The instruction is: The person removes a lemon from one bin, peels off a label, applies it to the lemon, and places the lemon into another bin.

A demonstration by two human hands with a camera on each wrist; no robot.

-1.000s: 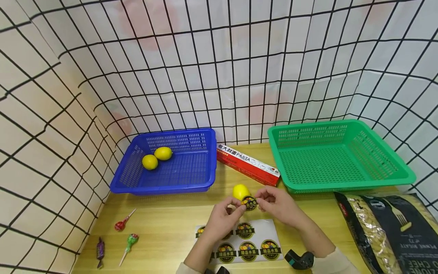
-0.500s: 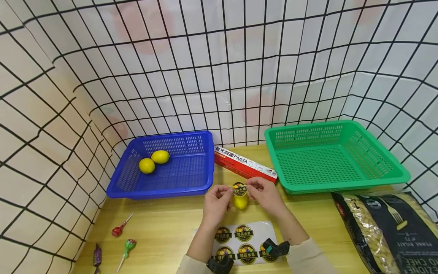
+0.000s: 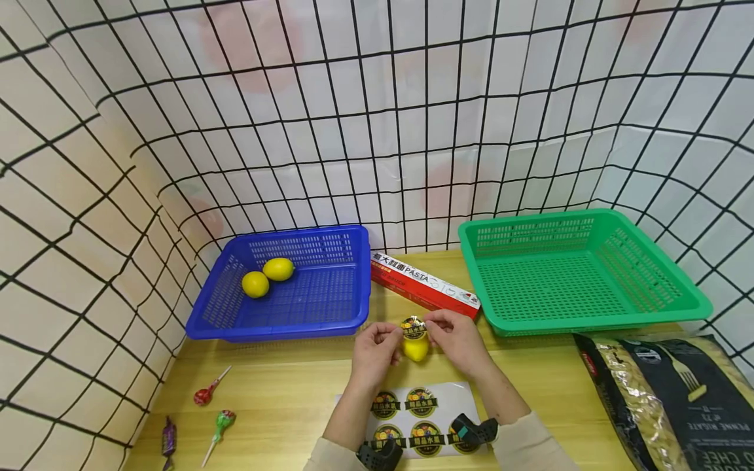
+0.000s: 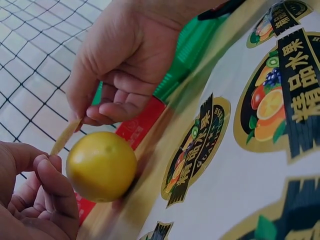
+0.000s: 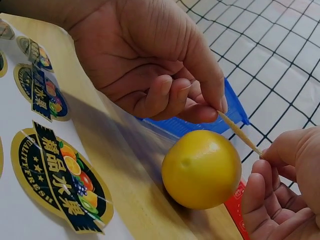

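A yellow lemon [image 3: 415,347] [image 4: 101,165] [image 5: 201,168] sits on the wooden table [image 3: 283,392]. Just above it both hands stretch a round fruit sticker [image 3: 413,325] [image 5: 240,134] between them. My left hand [image 3: 377,347] pinches its left edge and my right hand [image 3: 453,337] pinches its right edge. In the wrist views the sticker shows edge-on, hovering close over the lemon's top. A white sheet of several more stickers [image 3: 421,418] [image 4: 260,125] lies nearer me.
A blue basket [image 3: 283,288] with two lemons [image 3: 266,276] stands at the back left, a green basket [image 3: 580,275] at the back right, a red pasta box [image 3: 424,282] between them. A pasta bag [image 3: 671,399] lies right. Lollipops [image 3: 215,405] and a candy [image 3: 168,437] lie left.
Both hands carried the sticker away from me and raised it over the lemon, which now shows below it rather than behind it. In the last half second little has moved.
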